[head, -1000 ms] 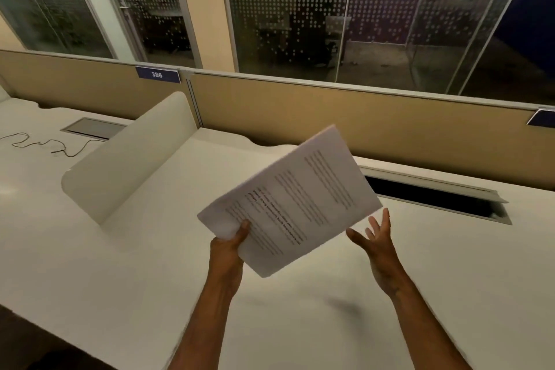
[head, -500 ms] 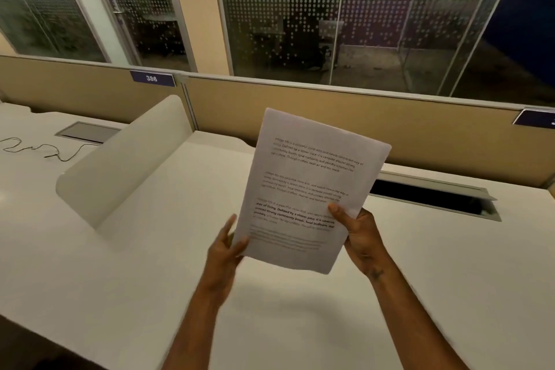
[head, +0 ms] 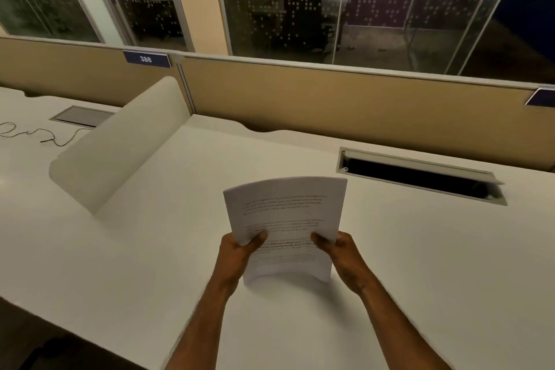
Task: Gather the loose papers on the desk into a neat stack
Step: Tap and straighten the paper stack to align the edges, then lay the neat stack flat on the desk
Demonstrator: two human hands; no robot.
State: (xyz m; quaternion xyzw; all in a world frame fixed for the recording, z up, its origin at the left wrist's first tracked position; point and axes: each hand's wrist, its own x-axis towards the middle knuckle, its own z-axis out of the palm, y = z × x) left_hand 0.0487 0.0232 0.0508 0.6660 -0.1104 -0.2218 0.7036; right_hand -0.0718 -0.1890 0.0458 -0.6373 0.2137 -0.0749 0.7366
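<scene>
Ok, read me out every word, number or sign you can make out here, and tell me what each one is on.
"386": white digits on the blue plate fixed to the top of the tan partition.
Printed paragraphs on the papers, held by the left hand and right hand: too blurred to read.
Second blue plate at the right edge: cut off, nothing legible.

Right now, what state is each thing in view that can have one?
Paper stack: gathered, held upright, bowed, bottom edge at the desk.
Left hand: gripping the stack's left edge.
Right hand: gripping the stack's right edge.
Cable hatch: lid open.
Neighbouring hatch: closed.
Cable: loose on the next desk, unplugged end showing.
</scene>
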